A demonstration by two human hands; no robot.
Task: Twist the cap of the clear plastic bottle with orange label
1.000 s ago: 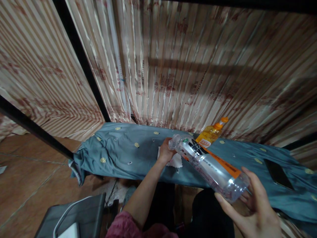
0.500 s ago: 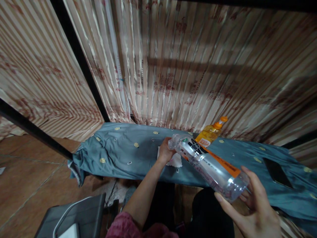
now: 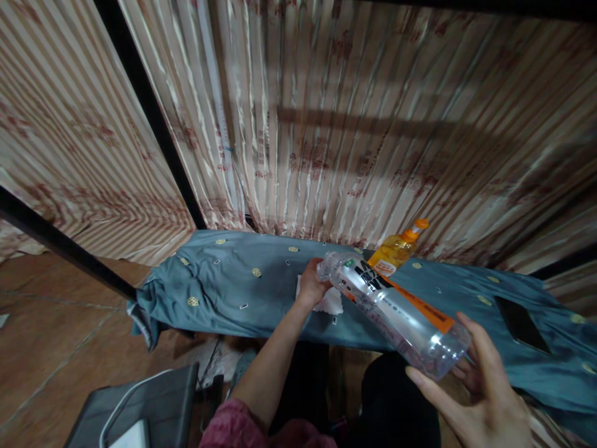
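Note:
My right hand [image 3: 471, 386] grips the base of a clear plastic bottle [image 3: 396, 314] with an orange and black label, tipped so its open neck points away toward my left hand. My left hand [image 3: 311, 285] is closed on a white tissue [image 3: 332, 302] that lies on the blue-grey cloth [image 3: 233, 280] covering a low table. The bottle's mouth sits just right of my left hand, above the tissue. Whether liquid comes out I cannot tell.
An orange-capped bottle of yellow liquid [image 3: 396, 250] stands at the back of the table by the striped curtain [image 3: 326, 124]. A dark phone [image 3: 518, 323] lies on the cloth at right. A grey chair [image 3: 149, 404] stands at lower left beside a black frame bar [image 3: 65, 249].

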